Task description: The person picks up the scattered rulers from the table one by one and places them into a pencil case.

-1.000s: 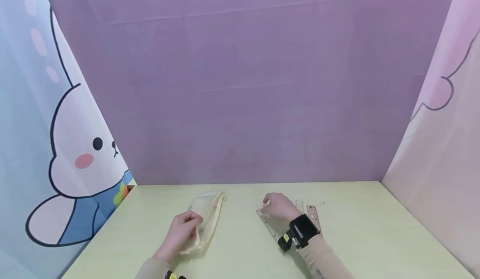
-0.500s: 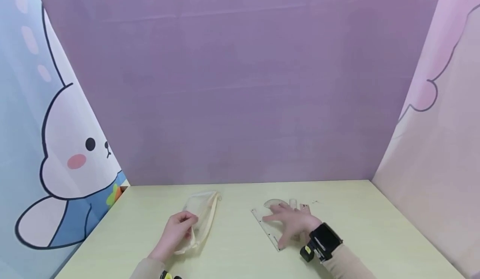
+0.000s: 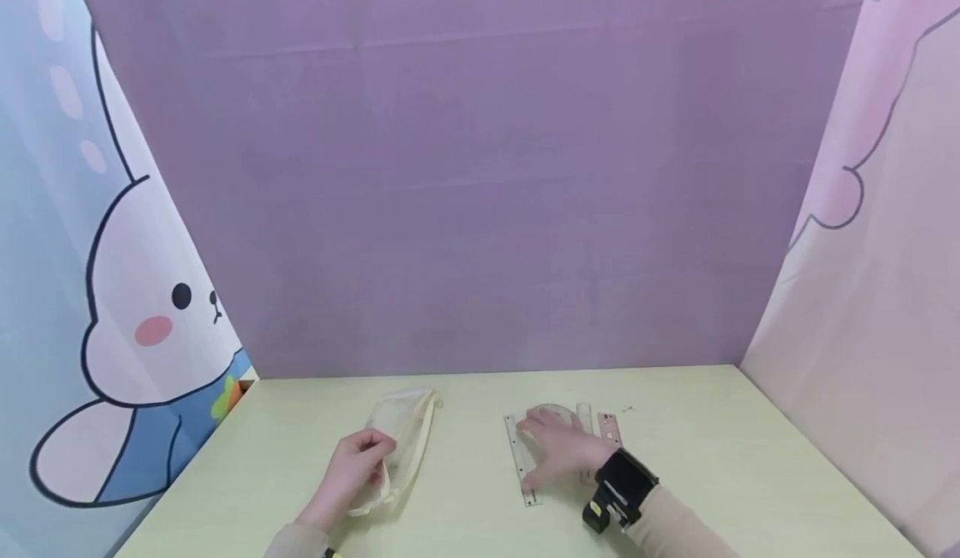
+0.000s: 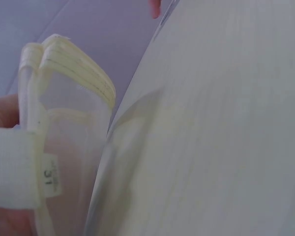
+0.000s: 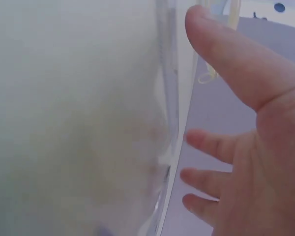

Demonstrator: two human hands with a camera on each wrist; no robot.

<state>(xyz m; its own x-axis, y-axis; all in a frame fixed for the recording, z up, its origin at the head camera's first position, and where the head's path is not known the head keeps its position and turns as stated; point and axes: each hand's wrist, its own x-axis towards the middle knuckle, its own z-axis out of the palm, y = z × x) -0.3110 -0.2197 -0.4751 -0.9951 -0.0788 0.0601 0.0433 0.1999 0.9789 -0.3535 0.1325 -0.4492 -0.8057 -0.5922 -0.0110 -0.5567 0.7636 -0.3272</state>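
- I see the cream-edged mesh drawstring pouch (image 3: 411, 437) on the near left of the tabletop, slanting away from the person; a small label (image 4: 51, 175) reading "31" shows through its sheer side in my left wrist feed.
- The left hand (image 3: 356, 462) pinches the pouch's near side between thumb and fingers.
- The right hand (image 3: 558, 445) is spread, thumb well apart from the fingers, over a group of measuring tools; I cannot tell whether its fingertips touch them.
- Under and beside that hand I make out a clear ruler (image 3: 519, 456), the curved edge of a clear protractor (image 3: 564, 412), a second clear ruler (image 3: 585, 418) and, rightmost, a pink ruler (image 3: 609, 429).
- A black wrist camera (image 3: 622, 487) sits on the right wrist.
- Around the pale wooden table (image 3: 675, 408) hang a purple backdrop (image 3: 480, 208), a rabbit-print cloth (image 3: 150, 291) at left and a pink-and-white cloth (image 3: 885, 291) at right.
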